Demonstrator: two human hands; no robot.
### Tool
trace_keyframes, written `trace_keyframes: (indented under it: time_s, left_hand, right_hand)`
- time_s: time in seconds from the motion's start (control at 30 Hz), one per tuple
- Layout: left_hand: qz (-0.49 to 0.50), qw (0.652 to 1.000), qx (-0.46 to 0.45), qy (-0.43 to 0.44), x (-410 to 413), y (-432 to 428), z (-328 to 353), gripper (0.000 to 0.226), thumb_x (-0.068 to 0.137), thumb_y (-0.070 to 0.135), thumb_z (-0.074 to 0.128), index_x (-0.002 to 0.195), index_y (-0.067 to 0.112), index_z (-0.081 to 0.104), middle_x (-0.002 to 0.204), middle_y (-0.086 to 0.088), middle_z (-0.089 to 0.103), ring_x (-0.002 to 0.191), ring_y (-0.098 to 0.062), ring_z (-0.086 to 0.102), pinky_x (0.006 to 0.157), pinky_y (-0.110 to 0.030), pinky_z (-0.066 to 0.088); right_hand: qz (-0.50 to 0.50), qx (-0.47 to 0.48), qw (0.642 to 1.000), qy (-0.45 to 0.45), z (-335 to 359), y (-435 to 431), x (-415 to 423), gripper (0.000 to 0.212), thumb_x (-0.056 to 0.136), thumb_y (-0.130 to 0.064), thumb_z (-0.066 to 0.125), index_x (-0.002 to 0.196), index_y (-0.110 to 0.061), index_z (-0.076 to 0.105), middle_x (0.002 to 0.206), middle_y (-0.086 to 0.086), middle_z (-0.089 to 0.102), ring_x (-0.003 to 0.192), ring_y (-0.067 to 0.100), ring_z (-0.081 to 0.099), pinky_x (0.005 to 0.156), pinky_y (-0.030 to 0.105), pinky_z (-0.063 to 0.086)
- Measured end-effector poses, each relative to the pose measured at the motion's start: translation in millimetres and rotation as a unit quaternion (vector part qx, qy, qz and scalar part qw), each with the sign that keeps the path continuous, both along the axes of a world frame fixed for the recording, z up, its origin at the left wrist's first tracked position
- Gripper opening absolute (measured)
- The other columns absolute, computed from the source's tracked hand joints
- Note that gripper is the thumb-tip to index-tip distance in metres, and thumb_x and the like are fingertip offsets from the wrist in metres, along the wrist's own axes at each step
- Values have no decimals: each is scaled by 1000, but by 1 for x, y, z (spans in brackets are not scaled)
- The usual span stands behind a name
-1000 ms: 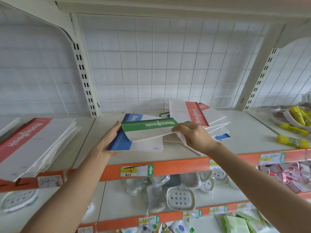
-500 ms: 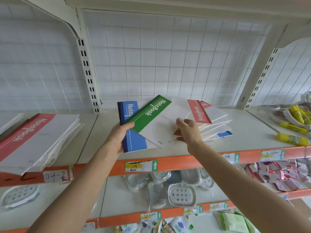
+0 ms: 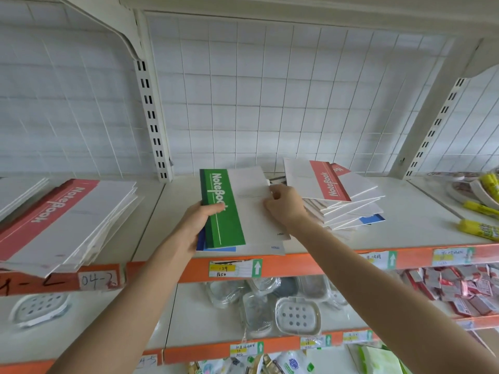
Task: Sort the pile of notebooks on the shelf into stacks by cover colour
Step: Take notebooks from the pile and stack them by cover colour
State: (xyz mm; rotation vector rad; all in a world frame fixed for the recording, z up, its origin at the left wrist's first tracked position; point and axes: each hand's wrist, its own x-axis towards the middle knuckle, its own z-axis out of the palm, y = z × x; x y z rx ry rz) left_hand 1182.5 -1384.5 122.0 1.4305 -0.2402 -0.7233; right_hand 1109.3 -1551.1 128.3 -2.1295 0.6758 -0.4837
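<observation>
Your left hand [image 3: 197, 225] grips the green notebook [image 3: 224, 211] at its spine side, with the thumb on the green band and the fingers under it. Your right hand [image 3: 286, 206] has its fingers curled at the opposite edge and seems to pinch the white cover there.

The notebook lies on top of a blue notebook [image 3: 221, 249] at the front of the shelf [image 3: 405, 220]. It sits between the red stack [image 3: 67, 211] on the left and the mixed pile [image 3: 348, 209] on the right.

I judge that this notebook is thin and light, and it will bend if you hold it by one corner only. The cover looks smooth, so it can slide easily over the one below. The spine is probably the stiffest part, so hold it there and support the free edge with the other hand. Keep it flat, because a single cover may lift open and fold.
</observation>
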Motion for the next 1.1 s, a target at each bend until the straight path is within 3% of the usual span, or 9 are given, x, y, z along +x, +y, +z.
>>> trace_keyframes:
  time_s: [0.07,0.2,0.33,0.53,0.63,0.73,0.93,1.0,1.1]
  left_hand:
    - [7,1000,11,2,1,1,0,23,92,10,53,115,6,54,87,-12,65,70,-24,64,43,-23,51]
    - [23,1000,-2,18,6,3,0,18,93,9,52,111,9,54,89,-11,64,73,-24,63,42,-23,51]
    - [29,999,-16,24,10,-2,0,10,93,10,53,102,13,55,92,-12,66,75,-25,65,53,-29,52]
    - [17,1000,-11,22,5,-17,1,10,92,10,53,101,14,55,90,-11,66,74,-25,64,45,-26,52]
    - [12,1000,-1,18,4,-21,-2,16,92,11,55,108,13,55,91,-11,66,75,-25,65,52,-28,51]
    - [9,1000,5,11,3,-22,-3,20,91,12,55,112,12,54,92,-12,66,77,-26,64,58,-30,49]
    - [20,1000,16,11,7,-20,-4,18,92,10,54,110,12,54,90,-12,65,75,-26,63,59,-31,47]
    - [32,999,20,20,9,-19,-4,14,93,11,54,106,12,56,89,-12,64,75,-26,62,60,-32,46]
    - [48,998,25,45,10,-15,-5,3,94,14,53,94,13,56,85,-10,64,73,-25,61,59,-33,46]
  right_hand:
    - [5,-56,998,33,5,-5,2,36,87,-6,48,121,-10,60,104,9,63,92,22,54,69,21,43]
    - [-100,-101,988,54,11,-53,-5,40,88,-13,54,127,-8,52,124,12,57,109,26,54,82,27,43]
    - [-189,-166,953,170,11,-104,-21,46,85,-26,57,126,-7,49,125,17,51,117,34,44,93,39,39]
    - [-207,-117,946,222,9,-121,-38,60,80,-41,65,124,-6,44,119,17,46,113,35,48,87,40,44]
    - [-193,-98,950,226,10,-123,-36,64,76,-43,69,121,-4,45,114,16,52,110,32,51,78,35,43]
    - [-191,-76,952,229,14,-126,-36,56,74,-40,71,112,-3,54,93,10,55,95,29,58,69,31,44]
    - [-222,-3,966,131,14,-121,-32,23,78,-21,70,73,-11,51,78,7,56,80,26,57,68,33,49]
    - [-247,86,965,13,14,-117,-27,5,84,-4,58,78,-5,58,79,9,60,70,24,59,61,34,53]
    - [-240,294,905,-192,20,-109,-24,28,83,15,43,75,-9,56,79,9,62,62,18,59,59,35,53]
